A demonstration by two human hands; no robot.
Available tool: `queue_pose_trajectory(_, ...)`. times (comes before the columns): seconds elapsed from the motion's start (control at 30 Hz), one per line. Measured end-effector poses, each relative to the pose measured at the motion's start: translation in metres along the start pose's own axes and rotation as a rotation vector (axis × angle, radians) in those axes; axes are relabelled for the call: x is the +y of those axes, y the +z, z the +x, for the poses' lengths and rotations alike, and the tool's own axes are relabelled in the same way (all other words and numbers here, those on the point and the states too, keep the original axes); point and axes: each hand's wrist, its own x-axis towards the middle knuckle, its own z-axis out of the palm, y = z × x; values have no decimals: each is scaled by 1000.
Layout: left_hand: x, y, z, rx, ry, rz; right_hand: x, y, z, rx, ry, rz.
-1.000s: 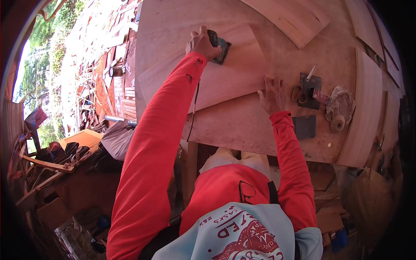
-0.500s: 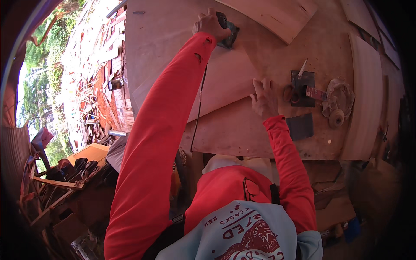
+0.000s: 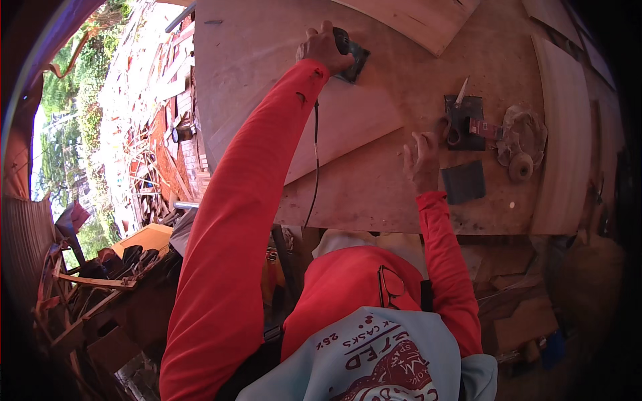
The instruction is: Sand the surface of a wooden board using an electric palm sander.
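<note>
My left hand (image 3: 319,48) is wrapped round the body of a dark electric sander (image 3: 354,61), whose pad sits at the far edge of a pale wooden board (image 3: 344,130). The sander's black cord (image 3: 316,157) runs back beside my left sleeve. Off the board's right end, my right hand (image 3: 422,160) hovers over or rests on the tabletop, fingers apart and slightly bent, with nothing in it. Close to its right lie a dark sheet of sandpaper (image 3: 463,182) and scissors (image 3: 454,130) on another dark sheet (image 3: 473,107).
A small red box (image 3: 484,128), a roll in crumpled plastic (image 3: 526,137) and a smaller roll (image 3: 521,167) sit right of the scissors. Other boards lie at the far side (image 3: 421,20) and right (image 3: 565,134) of the wooden table (image 3: 381,194). Scrap wood (image 3: 150,150) piles up outside, left.
My right hand has left the board's edge and moved right and nearer to me. The left hand stays on the sander, which has barely shifted. The view has tilted slightly.
</note>
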Motion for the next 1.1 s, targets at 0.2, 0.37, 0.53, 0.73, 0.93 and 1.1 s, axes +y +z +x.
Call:
queue_pose_trajectory(0.2, 17, 10, -34, -51, 81, -6, -18, -10, -8, -36, -7, 44)
queue_pose_trajectory(0.37, 33, 14, -67, -87, 131, -18, -22, -19, -22, -16, -16, -3)
queue_pose_trajectory(0.53, 38, 15, -88, -107, 152, -42, -27, -14, -39, -39, 34, 10)
queue_pose_trajectory(0.73, 48, 21, -109, -101, 197, -46, -32, -14, -49, -9, 25, 26)
queue_pose_trajectory(0.93, 47, 28, -123, -77, 237, -70, -26, -17, -49, 39, -32, -18)
queue_pose_trajectory(1.1, 61, 21, -137, -133, 256, -57, -24, -17, -51, 61, -42, -29)
